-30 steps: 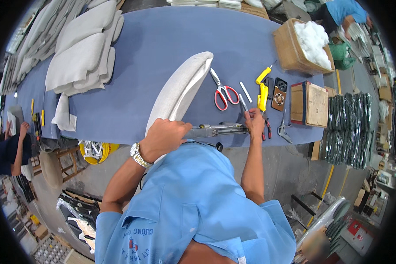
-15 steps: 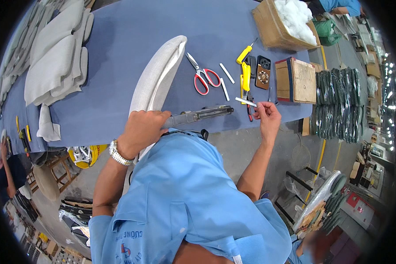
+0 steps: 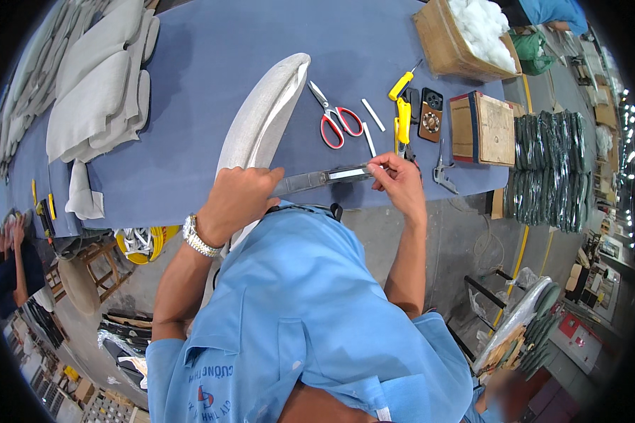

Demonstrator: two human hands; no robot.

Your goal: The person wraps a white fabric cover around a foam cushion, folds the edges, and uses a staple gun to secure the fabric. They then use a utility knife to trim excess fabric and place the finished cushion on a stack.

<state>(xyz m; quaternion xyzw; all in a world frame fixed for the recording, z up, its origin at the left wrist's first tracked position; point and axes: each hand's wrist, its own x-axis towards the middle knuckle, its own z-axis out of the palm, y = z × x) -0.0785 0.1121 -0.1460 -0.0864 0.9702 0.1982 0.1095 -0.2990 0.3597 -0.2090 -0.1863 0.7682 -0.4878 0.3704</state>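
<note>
My left hand [image 3: 237, 196] is closed around the tool [image 3: 298, 185] and my right hand [image 3: 401, 186] pinches the strip [image 3: 347, 173] along its channel, where a skewed release could jam or drop it.

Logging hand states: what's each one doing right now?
Left hand: closed, holding the grey metal tool.
Right hand: closed, pinching the white strip on that tool.

Long narrow grey metal tool [image 3: 296, 185], crosswise, slightly tilted; thin straight white strip [image 3: 347, 173] along tool's right end; curved pale-grey fabric piece [image 3: 262, 120] beyond tool's left end.
</note>
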